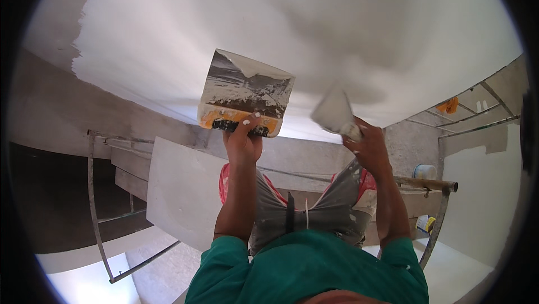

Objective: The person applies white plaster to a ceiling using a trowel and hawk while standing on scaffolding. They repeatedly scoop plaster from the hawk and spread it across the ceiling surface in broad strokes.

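Note:
My left hand (245,142) grips a wide plastering knife (247,91) by its orange and black edge. Its broad blade is tilted up, smeared with white and grey plaster, with a thicker white layer along the top right. To its right, my right hand (368,145) is closed around the handle of a smaller, triangular putty knife (333,110), slightly blurred by motion. That blade looks coated in pale plaster. Both tools are in front of a white plastered surface (185,17); whether the putty knife touches it, I cannot tell.
Bare grey patches (56,17) border the white coat at the left. Metal scaffold frames (92,186) stand on both sides, with an orange cloth (447,105) at the far right. A white bucket (424,171) is at the right. A pale board (178,191) is left of my legs.

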The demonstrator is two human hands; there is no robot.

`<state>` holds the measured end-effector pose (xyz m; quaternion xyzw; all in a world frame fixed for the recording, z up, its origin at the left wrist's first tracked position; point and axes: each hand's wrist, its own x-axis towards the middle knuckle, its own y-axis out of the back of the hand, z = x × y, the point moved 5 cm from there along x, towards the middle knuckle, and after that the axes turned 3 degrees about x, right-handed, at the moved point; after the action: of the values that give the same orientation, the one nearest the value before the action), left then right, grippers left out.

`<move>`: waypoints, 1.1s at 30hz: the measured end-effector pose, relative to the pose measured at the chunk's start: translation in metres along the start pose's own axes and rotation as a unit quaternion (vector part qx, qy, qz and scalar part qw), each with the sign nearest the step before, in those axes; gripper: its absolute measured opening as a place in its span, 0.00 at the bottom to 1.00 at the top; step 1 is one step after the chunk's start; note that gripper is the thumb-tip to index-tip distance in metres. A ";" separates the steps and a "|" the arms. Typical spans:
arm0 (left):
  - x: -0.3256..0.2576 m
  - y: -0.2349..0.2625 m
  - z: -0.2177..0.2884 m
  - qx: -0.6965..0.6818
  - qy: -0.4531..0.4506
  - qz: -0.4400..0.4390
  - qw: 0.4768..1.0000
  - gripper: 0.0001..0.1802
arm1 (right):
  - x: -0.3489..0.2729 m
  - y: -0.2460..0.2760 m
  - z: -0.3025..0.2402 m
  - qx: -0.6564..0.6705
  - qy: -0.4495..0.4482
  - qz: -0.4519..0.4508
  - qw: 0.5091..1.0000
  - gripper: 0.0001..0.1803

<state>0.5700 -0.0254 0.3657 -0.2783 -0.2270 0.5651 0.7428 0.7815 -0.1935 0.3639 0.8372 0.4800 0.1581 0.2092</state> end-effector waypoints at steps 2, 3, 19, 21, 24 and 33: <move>-0.011 -0.001 0.000 -0.021 0.021 0.001 1.000 0.29 | 0.009 -0.009 -0.014 -0.008 -0.011 -0.028 1.000 0.23; -0.016 -0.001 -0.001 -0.005 0.025 0.007 1.000 0.26 | 0.014 -0.012 -0.017 -0.011 -0.013 -0.042 0.999 0.24; 0.023 -0.033 0.047 0.714 -0.388 -0.395 0.427 0.34 | 0.026 0.011 -0.040 -0.029 0.019 -0.021 0.999 0.27; 0.069 -0.015 0.068 0.756 -0.391 -0.353 0.389 0.34 | 0.027 0.019 -0.040 0.059 0.076 0.023 0.995 0.20; 0.134 -0.050 0.174 0.674 -0.496 -0.219 0.503 0.32 | 0.018 0.017 -0.020 0.065 0.043 0.014 0.997 0.17; 0.223 -0.234 0.445 0.560 -0.710 0.083 0.419 0.33 | -0.089 0.006 0.103 -0.022 -0.132 0.028 0.991 0.11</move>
<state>0.5043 0.2116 0.8577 0.6816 -0.2827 0.6233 0.2589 0.7902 -0.2941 0.2725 0.8589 0.4210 0.0625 0.2848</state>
